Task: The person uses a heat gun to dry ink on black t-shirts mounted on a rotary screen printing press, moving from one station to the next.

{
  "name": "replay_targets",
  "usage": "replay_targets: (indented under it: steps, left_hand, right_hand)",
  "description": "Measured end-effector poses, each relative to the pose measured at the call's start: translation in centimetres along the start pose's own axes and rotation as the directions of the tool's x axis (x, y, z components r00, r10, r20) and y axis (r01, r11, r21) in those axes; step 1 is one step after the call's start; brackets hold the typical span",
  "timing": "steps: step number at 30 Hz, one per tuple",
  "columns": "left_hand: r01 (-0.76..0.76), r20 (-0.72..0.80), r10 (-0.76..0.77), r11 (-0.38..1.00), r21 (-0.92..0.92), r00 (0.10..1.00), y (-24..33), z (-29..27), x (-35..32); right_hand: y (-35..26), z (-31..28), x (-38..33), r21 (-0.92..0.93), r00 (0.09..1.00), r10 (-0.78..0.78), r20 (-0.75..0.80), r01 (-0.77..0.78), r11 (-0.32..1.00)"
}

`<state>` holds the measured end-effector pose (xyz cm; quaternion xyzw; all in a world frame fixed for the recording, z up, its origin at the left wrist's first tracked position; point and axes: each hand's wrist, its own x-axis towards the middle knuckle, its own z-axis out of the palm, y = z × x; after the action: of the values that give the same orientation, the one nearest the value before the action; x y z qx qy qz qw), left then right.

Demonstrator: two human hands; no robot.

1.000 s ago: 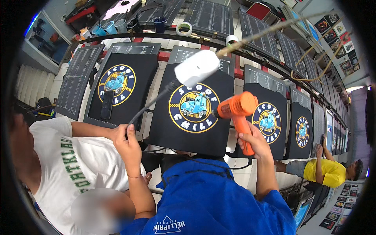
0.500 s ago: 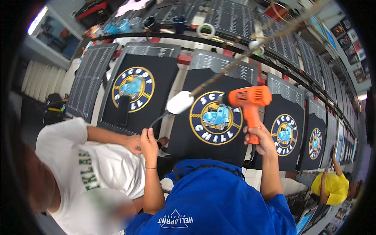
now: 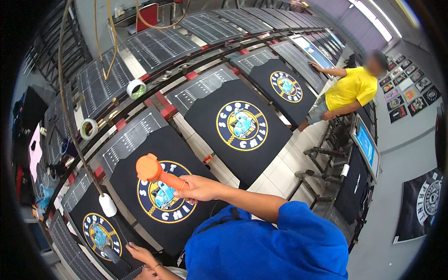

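Observation:
My right hand (image 3: 200,188) grips the handle of an orange heat gun (image 3: 156,171), held over a black T-shirt (image 3: 130,179). Behind the gun, a round print of a blue scooter within a ring of letters partly shows. Low on the left, my left hand (image 3: 140,253) has its fingers closed on a thin dark power cord (image 3: 122,228). That cord leads up to a white socket block (image 3: 108,205), which hangs from a long cable. Beneath the block lies another black T-shirt (image 3: 79,212) bearing the same round print.
More printed black shirts (image 3: 205,116) lie on grey boards along the row. A dark rail (image 3: 158,84) runs behind them, with tape rolls (image 3: 136,88) on it. A person in a yellow shirt (image 3: 351,88) stands at the right, near a framed screen (image 3: 365,142).
My view has swung right, bringing the yellow-shirted person closer to centre. The heat gun has turned so its rear faces me. The white-shirted person at left has mostly left view.

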<state>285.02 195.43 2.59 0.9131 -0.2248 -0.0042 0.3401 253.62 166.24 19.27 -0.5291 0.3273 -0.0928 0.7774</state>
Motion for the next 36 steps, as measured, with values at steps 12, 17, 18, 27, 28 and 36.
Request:
replay_targets:
  steps: [12,17,18,27,28,36]
  left_hand:
    - [-0.058,0.008,0.058,0.997,0.05,0.998,-2.6,2.6,1.4]
    - [-0.175,-0.036,0.181,0.976,0.127,0.983,-4.9,2.6,0.3]
    - [-0.118,-0.001,0.119,0.985,0.127,0.993,-4.0,2.5,0.2]
    - [-0.128,-0.05,0.138,0.977,0.17,0.989,-2.4,2.2,1.4]
    - [-0.1,-0.07,0.113,0.981,0.167,0.991,-2.2,2.2,1.1]
    - [-0.092,-0.072,0.105,0.983,0.161,0.992,-1.4,2.2,1.1]
  right_hand:
    - [-0.8,0.1,-1.6,-0.08,0.997,0.031,-0.074,-0.037,0.996]
    - [-0.9,-0.2,-0.9,-0.006,0.998,0.031,-0.051,-0.031,0.999]
    - [0.0,0.0,-0.6,-0.014,0.997,0.007,-0.08,-0.008,1.0]
    - [-0.4,0.3,0.1,-0.057,0.978,0.038,-0.204,-0.051,0.997]
    - [-1.0,0.3,0.3,-0.065,0.977,0.083,-0.197,-0.097,0.993]
    - [-1.3,-0.2,1.9,-0.095,0.977,0.164,-0.138,-0.178,0.98]
